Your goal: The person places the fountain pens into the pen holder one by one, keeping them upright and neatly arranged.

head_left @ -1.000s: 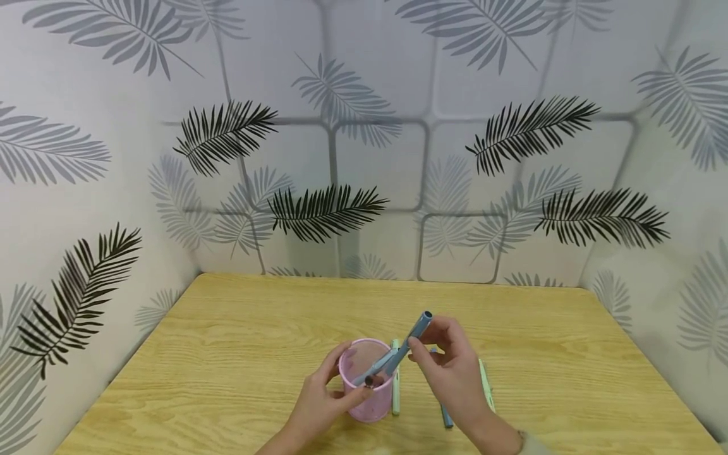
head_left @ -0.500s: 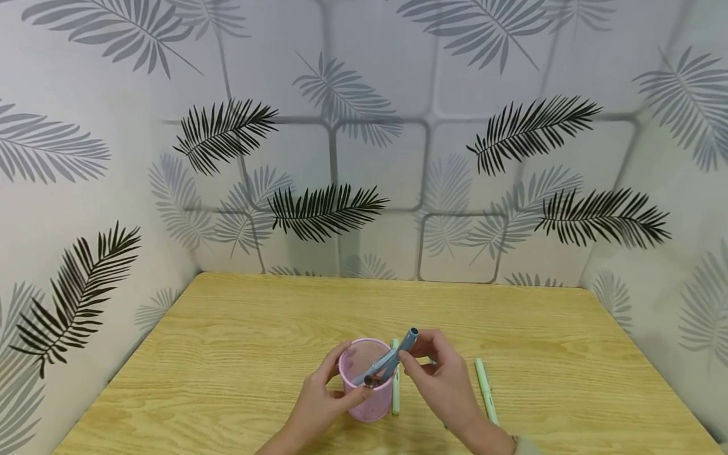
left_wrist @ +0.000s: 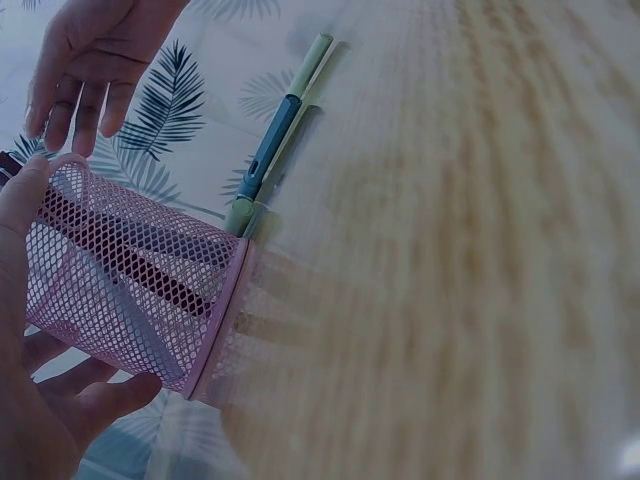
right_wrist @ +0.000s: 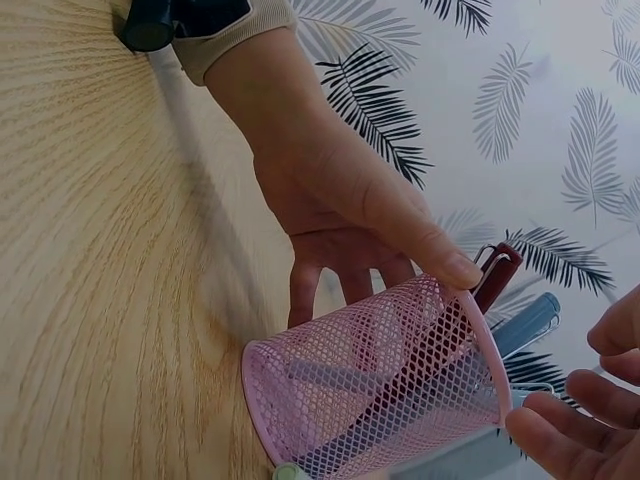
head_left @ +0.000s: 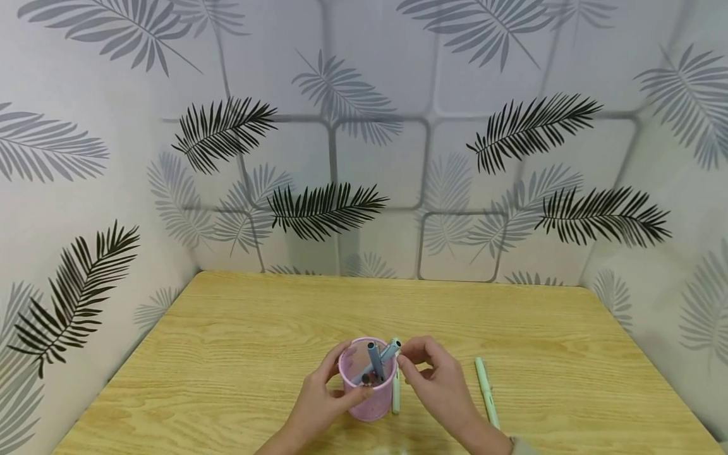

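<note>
A pink mesh pen holder (head_left: pixel 370 406) stands on the table, and my left hand (head_left: pixel 317 399) grips it with the thumb at the front and the fingers round its far side. Blue-grey pens (head_left: pixel 376 361) lean inside, crossing each other. A dark red pen (right_wrist: pixel 497 278) pokes past the rim in the right wrist view. My right hand (head_left: pixel 440 387) is right at the holder's right rim, fingers loosely bent, with nothing held. In the left wrist view its fingers hang apart above the rim. A light green pen (head_left: pixel 396 393) lies close along the holder's right side.
Another light green pen (head_left: pixel 486 390) lies to the right on the wooden table (head_left: pixel 256 328). A dark teal pen (left_wrist: pixel 268 150) shows beyond the holder in the left wrist view; my right hand hides it in the head view. A leaf-patterned wall (head_left: pixel 375 164) rises behind.
My right hand has lowered a blue-grey pen down and leftward into the pen holder and let go of it. My left hand has kept its grip on the holder.
</note>
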`<state>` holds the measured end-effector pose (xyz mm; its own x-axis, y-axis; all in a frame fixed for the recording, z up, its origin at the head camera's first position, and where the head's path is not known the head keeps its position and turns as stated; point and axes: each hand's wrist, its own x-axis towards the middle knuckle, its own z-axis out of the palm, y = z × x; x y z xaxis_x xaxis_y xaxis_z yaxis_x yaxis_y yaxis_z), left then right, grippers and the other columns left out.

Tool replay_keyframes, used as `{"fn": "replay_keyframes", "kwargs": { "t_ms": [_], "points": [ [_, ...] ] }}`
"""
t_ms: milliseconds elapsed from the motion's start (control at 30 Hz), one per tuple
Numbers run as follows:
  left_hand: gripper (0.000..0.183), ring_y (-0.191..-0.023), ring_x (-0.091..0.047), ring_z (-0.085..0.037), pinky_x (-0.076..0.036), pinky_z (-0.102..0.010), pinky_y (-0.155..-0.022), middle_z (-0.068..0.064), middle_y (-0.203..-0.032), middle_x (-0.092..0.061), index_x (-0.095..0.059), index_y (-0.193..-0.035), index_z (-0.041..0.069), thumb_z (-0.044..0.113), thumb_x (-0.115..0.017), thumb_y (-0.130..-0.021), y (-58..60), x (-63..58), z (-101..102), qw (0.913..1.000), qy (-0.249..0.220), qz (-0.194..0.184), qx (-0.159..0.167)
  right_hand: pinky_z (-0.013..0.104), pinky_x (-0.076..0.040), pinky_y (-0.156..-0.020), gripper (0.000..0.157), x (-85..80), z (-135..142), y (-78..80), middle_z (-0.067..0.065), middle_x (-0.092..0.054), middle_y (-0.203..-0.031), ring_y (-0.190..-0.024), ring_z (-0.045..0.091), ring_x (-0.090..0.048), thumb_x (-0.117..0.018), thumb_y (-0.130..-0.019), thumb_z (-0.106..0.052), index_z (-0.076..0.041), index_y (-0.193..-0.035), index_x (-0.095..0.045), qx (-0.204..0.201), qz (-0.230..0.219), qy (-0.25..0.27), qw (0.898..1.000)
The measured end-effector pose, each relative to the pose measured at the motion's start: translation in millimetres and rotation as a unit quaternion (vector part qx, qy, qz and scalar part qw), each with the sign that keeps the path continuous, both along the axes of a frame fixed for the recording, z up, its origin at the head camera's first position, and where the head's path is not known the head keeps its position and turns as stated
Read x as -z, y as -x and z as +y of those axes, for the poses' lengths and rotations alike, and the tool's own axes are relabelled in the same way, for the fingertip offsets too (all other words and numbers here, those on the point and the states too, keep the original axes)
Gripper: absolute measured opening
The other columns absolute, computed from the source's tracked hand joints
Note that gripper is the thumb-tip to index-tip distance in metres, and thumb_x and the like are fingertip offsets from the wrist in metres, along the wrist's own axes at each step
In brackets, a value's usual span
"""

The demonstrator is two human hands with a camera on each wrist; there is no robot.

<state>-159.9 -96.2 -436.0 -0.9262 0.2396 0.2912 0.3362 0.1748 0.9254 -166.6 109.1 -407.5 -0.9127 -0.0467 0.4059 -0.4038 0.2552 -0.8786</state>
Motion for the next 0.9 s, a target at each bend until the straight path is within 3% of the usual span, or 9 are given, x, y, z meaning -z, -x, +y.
{"fn": "replay_keyframes", "kwargs": {
  "t_ms": [233,433,500,733,833,900],
  "points": [
    [0.073,-0.115,-0.049,-0.04,-0.056,-0.032,-0.073,-0.019,-0.131,-0.048,-0.035,-0.141,0.01,0.016,-0.075,-0.079,0.6,-0.7,0,1.0,0.0,0.001,0.001,0.024,-0.052,-0.055,0.014,1.7,4,-1.1,-0.006,-0.062,-0.082,-0.073,0.009,-0.06,-0.07,-0.083,-0.005,-0.014,-0.09,-0.062,0.01,0.008,-0.022,1.0],
    [0.073,-0.115,-0.049,-0.04,-0.056,-0.032,-0.072,-0.019,-0.132,-0.048,-0.036,-0.141,0.012,0.017,-0.075,-0.08,0.8,0.3,1,1.0,0.002,0.0,0.001,0.023,-0.049,-0.055,0.014,3.1,9,-1.4,-0.007,-0.06,-0.078,-0.071,0.009,-0.058,-0.07,-0.084,-0.007,-0.018,-0.089,-0.062,0.015,-0.012,-0.051,0.999],
    [0.072,-0.115,-0.049,-0.039,-0.056,-0.031,-0.072,-0.016,-0.132,-0.048,-0.037,-0.14,0.017,0.02,-0.076,-0.08,4.6,8.8,0,1.0,0.003,0.004,-0.002,0.023,-0.049,-0.055,0.015,4.1,12,-1.1,-0.008,-0.06,-0.077,-0.07,0.009,-0.057,-0.07,-0.083,-0.006,-0.017,-0.089,-0.062,0.02,-0.013,-0.066,0.998],
    [0.073,-0.115,-0.049,-0.038,-0.056,-0.03,-0.071,-0.015,-0.134,-0.047,-0.036,-0.141,0.016,0.018,-0.076,-0.079,8.7,15.6,-1,1.0,0.007,0.003,-0.005,0.023,-0.049,-0.056,0.015,8.3,21,-0.2,-0.008,-0.062,-0.08,-0.071,0.008,-0.057,-0.069,-0.083,-0.004,-0.014,-0.09,-0.062,0.031,-0.014,-0.087,0.996],
    [0.073,-0.116,-0.05,-0.036,-0.056,-0.029,-0.071,-0.011,-0.134,-0.047,-0.037,-0.14,0.022,0.022,-0.076,-0.079,14.7,27.6,-3,1.0,0.002,0.006,-0.003,0.023,-0.05,-0.056,0.014,8.9,28,0.2,-0.007,-0.062,-0.082,-0.072,0.009,-0.057,-0.068,-0.084,-0.004,-0.013,-0.092,-0.061,0.024,-0.013,-0.092,0.995],
    [0.072,-0.116,-0.05,-0.035,-0.056,-0.028,-0.071,-0.01,-0.134,-0.047,-0.038,-0.14,0.023,0.023,-0.076,-0.079,15.7,29.5,-3,1.0,-0.002,0.006,0.0,0.022,-0.05,-0.056,0.013,10.3,32,0.6,-0.007,-0.062,-0.083,-0.073,0.009,-0.058,-0.068,-0.084,-0.005,-0.013,-0.092,-0.062,0.027,-0.009,-0.101,0.994]
  ]
}}
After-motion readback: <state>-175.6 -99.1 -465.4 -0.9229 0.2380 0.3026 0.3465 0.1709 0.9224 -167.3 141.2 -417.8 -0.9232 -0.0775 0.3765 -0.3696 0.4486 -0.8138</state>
